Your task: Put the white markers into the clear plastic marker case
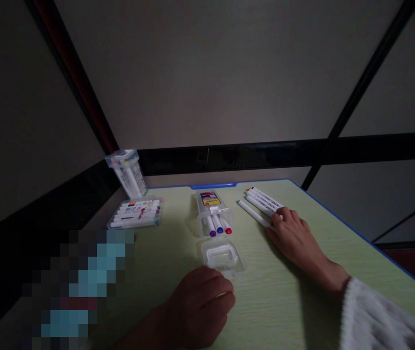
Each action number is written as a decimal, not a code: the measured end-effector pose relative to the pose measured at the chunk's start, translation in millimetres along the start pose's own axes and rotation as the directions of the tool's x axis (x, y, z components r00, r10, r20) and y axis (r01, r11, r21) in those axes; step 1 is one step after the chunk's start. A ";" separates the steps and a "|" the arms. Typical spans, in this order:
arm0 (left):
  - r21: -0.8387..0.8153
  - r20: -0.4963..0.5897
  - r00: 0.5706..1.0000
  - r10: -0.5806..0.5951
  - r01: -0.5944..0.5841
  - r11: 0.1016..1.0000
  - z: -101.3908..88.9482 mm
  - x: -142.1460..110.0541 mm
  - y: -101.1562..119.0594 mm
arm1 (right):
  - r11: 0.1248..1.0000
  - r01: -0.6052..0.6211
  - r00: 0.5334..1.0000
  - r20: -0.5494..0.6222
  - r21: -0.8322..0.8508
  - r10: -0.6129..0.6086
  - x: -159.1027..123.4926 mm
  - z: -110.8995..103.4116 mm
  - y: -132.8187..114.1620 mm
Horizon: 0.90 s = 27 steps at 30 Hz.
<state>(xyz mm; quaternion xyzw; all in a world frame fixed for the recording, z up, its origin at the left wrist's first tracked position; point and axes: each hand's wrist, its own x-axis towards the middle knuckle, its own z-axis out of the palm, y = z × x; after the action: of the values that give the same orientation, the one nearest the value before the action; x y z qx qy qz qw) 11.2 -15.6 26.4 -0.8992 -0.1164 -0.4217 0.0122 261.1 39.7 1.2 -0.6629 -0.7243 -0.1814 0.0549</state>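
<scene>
My left hand [203, 307] is at the near middle, fingers curled in and nothing visible in them. Just beyond it lies the open flap lid [223, 256] of a clear plastic marker case [199, 221]. Purple, blue and red marker ends [220, 229] face me from the case's open end. To the right, my right hand [295, 238] has its thumb and fingers closed at the near end of a green-tipped white marker [251, 212]. Its fingers also reach the ends of several white markers [264, 199] lying side by side; the exact contact is hidden.
A flat clear pack of markers [136, 213] lies on the left of the pale green table [258, 301]. Behind it stands a clear lidded tub of markers [129, 172]. A wall panel [207, 73] rises behind the table's blue edge. Pixelated blocks cover the lower left.
</scene>
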 end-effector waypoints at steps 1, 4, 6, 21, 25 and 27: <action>0.001 0.005 1.000 -0.001 0.001 1.000 0.2 -0.3 -0.4 | 1.000 -0.004 1.000 0.003 0.000 0.004 -0.5 0.1 -0.4; -0.007 0.018 1.000 -0.003 0.003 1.000 1.6 -2.1 -2.0 | 1.000 -0.016 1.000 0.018 0.005 0.016 -2.0 0.0 -1.9; -0.011 0.023 1.000 -0.013 0.013 1.000 2.3 -3.4 -2.9 | 1.000 -0.020 0.999 0.033 0.016 0.019 -2.8 -0.2 -2.9; 0.005 0.111 0.993 -0.036 0.036 0.999 4.3 -8.5 -5.9 | 0.998 0.010 0.996 0.083 0.060 -0.015 -4.5 1.3 -9.3; 0.008 0.095 0.995 -0.034 0.033 0.999 4.6 -9.1 -9.8 | 0.998 0.022 0.995 0.097 0.060 -0.028 -3.9 -0.5 -11.1; 0.014 0.096 0.995 -0.038 0.037 0.999 4.3 -8.6 -10.7 | 0.998 0.027 0.994 0.105 0.063 -0.033 -3.5 -1.2 -12.0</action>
<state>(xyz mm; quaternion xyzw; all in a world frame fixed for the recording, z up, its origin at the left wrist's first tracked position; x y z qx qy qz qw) 6.8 -6.4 16.3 -0.9161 -0.1364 -0.3771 0.0042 249.6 35.3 -1.1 -0.6587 -0.7413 -0.1245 0.0338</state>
